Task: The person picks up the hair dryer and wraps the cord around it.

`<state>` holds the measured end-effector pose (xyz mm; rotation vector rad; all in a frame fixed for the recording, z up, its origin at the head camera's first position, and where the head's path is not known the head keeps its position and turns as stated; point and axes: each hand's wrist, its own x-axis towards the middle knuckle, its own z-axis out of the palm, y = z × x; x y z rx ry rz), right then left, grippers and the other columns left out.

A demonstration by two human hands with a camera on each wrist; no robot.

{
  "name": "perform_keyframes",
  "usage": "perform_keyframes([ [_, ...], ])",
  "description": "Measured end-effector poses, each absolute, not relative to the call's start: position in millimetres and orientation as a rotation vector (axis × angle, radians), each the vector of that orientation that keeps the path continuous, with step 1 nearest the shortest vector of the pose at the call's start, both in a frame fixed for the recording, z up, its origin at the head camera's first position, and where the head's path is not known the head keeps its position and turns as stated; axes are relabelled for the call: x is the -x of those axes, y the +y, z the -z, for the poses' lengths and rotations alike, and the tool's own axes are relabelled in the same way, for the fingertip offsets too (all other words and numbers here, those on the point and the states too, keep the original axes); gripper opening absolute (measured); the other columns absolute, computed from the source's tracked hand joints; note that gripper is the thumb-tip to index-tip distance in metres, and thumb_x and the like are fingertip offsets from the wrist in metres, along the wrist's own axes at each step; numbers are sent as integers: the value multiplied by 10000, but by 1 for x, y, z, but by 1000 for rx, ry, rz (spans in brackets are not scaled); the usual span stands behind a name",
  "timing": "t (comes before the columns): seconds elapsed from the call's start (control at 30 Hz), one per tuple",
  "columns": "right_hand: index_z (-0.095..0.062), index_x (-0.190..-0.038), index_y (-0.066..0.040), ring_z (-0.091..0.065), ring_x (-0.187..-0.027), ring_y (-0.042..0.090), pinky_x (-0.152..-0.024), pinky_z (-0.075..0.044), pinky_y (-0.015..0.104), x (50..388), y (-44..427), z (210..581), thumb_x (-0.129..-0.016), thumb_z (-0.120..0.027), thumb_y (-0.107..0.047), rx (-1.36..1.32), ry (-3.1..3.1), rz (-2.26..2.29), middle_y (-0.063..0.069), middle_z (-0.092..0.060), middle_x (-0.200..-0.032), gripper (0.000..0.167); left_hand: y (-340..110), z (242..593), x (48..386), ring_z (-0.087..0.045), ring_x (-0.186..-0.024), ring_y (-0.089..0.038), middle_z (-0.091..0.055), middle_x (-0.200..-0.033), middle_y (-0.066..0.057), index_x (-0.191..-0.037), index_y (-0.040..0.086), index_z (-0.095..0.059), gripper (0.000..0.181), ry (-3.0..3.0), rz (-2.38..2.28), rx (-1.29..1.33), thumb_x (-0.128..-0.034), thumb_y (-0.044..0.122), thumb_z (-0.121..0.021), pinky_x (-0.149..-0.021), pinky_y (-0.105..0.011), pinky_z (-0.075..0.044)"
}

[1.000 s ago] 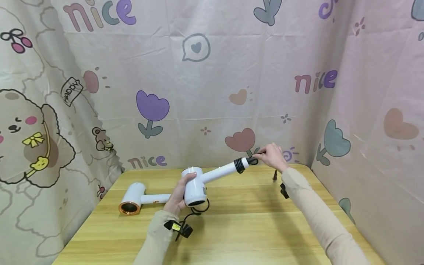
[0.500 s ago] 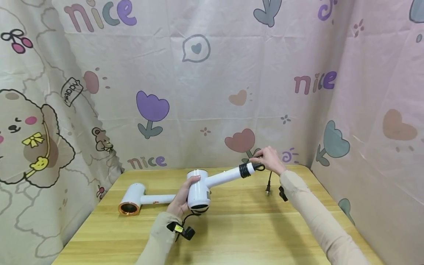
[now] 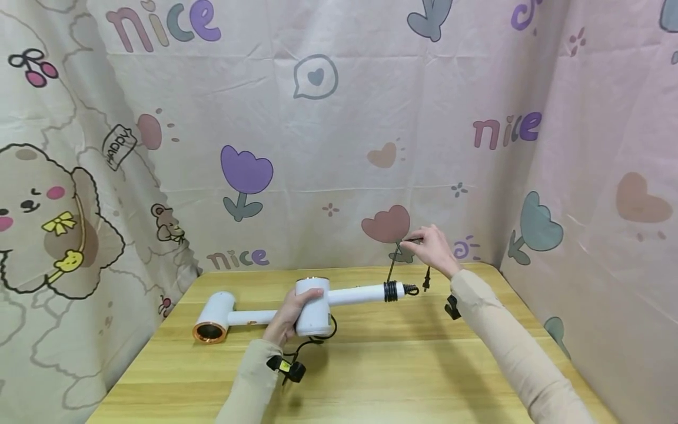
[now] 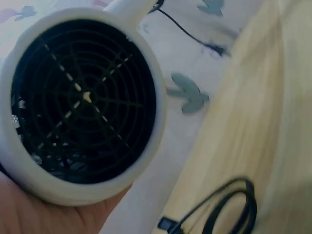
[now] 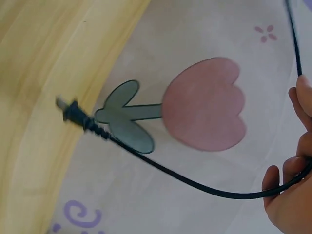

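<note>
My left hand (image 3: 286, 317) grips the body of a white hair dryer (image 3: 313, 307), its handle pointing right. Black power cord (image 3: 391, 263) is coiled round the handle's end and rises taut to my right hand (image 3: 433, 251), which pinches it. The cord's two-pin plug (image 5: 75, 114) dangles free below that hand. In the left wrist view the dryer's round grille (image 4: 87, 97) faces the camera. Left of the left hand lies a second white hair dryer (image 3: 216, 312) with a copper-coloured rim; the tip of its handle is hidden behind the hand.
A looped black cord (image 3: 312, 341) lies on the wooden table (image 3: 402, 377) beneath the held dryer. Patterned fabric (image 3: 328, 147) hangs at the back and both sides, close to the table's far edge.
The held dryer's handle has swung down to nearly level. My right hand has drawn a stretch of cord up from the coil, and the plug swings below it.
</note>
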<state>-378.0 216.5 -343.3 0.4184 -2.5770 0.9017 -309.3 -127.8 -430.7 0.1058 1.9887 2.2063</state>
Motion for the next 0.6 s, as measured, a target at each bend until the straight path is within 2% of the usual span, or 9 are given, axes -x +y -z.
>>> perform_keyframes([
  [0.27, -784, -933, -97, -475, -828, 215, -748, -375, 333, 373, 197, 340, -847, -763, -233, -540, -2517, -853, 49, -698, -913, 163, -127, 429, 310, -656, -814, -254, -595, -1097, -190, -1328, 56, -424, 680, 2263, -2098, -112, -805, 314, -772, -653, -437, -612],
  [0.47, -794, -894, -135, -500, -828, 197, -721, -398, 319, 363, 186, 340, -841, -766, -254, -542, -2559, -861, 13, -675, -862, 133, -129, 431, 310, -639, -833, -262, -568, -1112, -209, -1279, 21, -437, 678, 2413, -2102, -65, -773, 274, -810, -637, -411, -610],
  [0.6, -800, -874, -162, -532, -839, 189, -717, -436, 315, 356, 180, 339, -832, -769, -293, -491, -2591, -891, 10, -670, -884, 142, -129, 432, 312, -631, -855, -277, -563, -1122, -212, -1298, 25, -445, 753, 2545, -2050, -30, -734, 335, -838, -632, -377, -606],
])
